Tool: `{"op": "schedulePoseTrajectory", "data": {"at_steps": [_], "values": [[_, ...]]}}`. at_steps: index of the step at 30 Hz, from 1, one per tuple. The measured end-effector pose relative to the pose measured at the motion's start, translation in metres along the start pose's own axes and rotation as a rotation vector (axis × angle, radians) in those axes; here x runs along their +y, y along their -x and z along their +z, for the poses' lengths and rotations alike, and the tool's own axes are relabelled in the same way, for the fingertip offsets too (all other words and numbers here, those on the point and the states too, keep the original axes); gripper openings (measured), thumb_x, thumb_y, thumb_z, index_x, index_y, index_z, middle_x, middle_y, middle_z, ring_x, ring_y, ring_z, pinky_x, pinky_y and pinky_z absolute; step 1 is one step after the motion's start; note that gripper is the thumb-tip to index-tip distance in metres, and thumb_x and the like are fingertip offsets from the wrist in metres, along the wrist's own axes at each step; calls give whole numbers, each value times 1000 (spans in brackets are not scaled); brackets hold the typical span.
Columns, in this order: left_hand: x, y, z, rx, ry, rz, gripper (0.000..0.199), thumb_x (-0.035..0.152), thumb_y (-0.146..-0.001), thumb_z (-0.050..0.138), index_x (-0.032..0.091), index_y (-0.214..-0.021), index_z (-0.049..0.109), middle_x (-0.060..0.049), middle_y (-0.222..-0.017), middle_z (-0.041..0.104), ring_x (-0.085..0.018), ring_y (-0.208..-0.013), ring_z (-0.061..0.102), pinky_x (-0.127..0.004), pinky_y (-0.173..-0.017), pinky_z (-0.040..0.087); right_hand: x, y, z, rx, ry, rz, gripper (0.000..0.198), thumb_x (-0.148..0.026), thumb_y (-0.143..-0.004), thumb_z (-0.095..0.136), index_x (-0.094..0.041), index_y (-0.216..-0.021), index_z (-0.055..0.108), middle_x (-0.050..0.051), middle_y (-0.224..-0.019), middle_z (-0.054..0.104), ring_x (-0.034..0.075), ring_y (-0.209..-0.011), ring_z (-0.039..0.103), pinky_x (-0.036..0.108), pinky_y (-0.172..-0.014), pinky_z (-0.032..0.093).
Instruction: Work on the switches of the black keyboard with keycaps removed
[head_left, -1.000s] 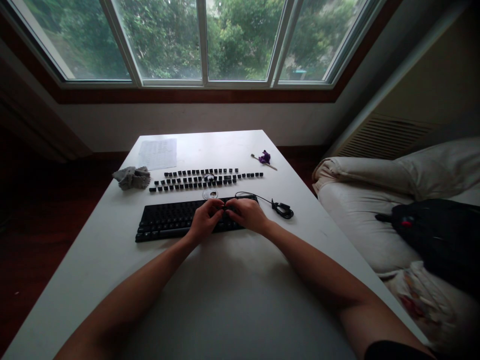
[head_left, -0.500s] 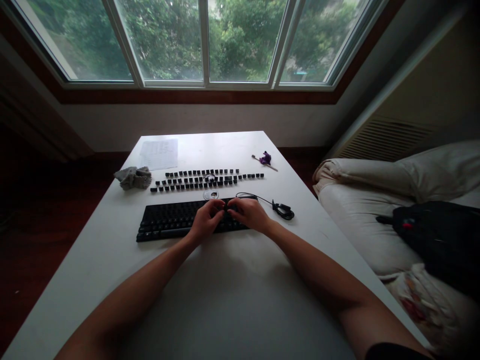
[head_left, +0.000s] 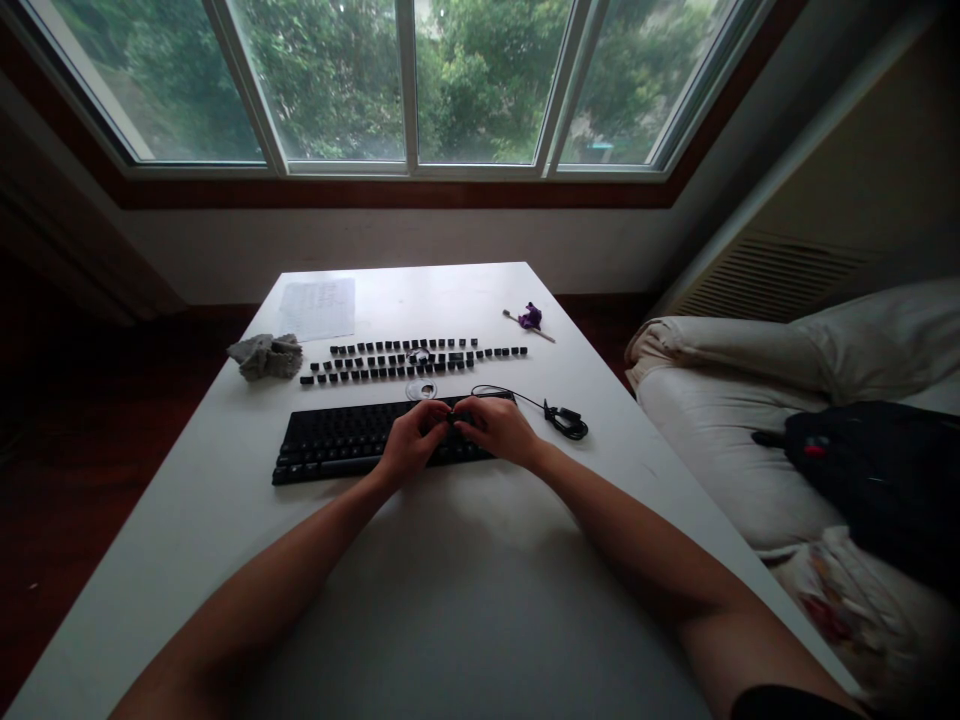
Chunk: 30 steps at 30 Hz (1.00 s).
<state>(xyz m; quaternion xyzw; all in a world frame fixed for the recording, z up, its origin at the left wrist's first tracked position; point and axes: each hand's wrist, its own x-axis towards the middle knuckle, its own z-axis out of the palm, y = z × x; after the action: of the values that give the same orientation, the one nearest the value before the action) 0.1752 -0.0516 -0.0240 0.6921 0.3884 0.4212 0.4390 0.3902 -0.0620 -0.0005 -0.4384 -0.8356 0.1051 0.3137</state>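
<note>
A person's bare left hand [head_left: 411,437] and bare right hand [head_left: 498,427] hide part of a black rectangular plastic keyboard [head_left: 330,437], a tiny dark piece [head_left: 451,418] between them too small to identify. Print on a pale paper sheet [head_left: 317,307] is illegible. The right edge crops a black fabric bag [head_left: 870,470]; the top edge cuts off a light-framed glass window [head_left: 484,90].

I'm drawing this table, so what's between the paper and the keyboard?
In the head camera's view, rows of small black keycaps lie between the paper and the keyboard. A crumpled grey cloth sits beside their left end.
</note>
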Motion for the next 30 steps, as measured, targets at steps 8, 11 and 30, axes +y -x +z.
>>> {"op": "schedulePoseTrajectory", "data": {"at_steps": [8,11,30], "values": [[-5,-1,2,7,36,-8,23,24,-84,65,19,-107,68,-3,-94,69,-15,-81,64,-26,-76,51,0,0,-1,1,7,4,24,-37,-93,62,-20,-109,66,-2,-67,57,14,-60,50,26,-62,34],[-6,-1,2,8,45,-9,23,24,-84,65,19,-106,68,-3,-95,70,-15,-83,65,-27,-78,52,0,0,0,0,11,-1,23,-37,-93,63,-20,-109,67,-2,-67,57,14,-60,51,26,-63,35],[-1,-2,-1,-5,24,-19,20,25,-83,66,19,-102,67,-2,-89,69,-14,-77,62,-25,-72,50,-1,-1,0,-21,32,-24,22,-34,-94,62,-20,-110,67,0,-71,63,15,-62,54,27,-64,36]]}}
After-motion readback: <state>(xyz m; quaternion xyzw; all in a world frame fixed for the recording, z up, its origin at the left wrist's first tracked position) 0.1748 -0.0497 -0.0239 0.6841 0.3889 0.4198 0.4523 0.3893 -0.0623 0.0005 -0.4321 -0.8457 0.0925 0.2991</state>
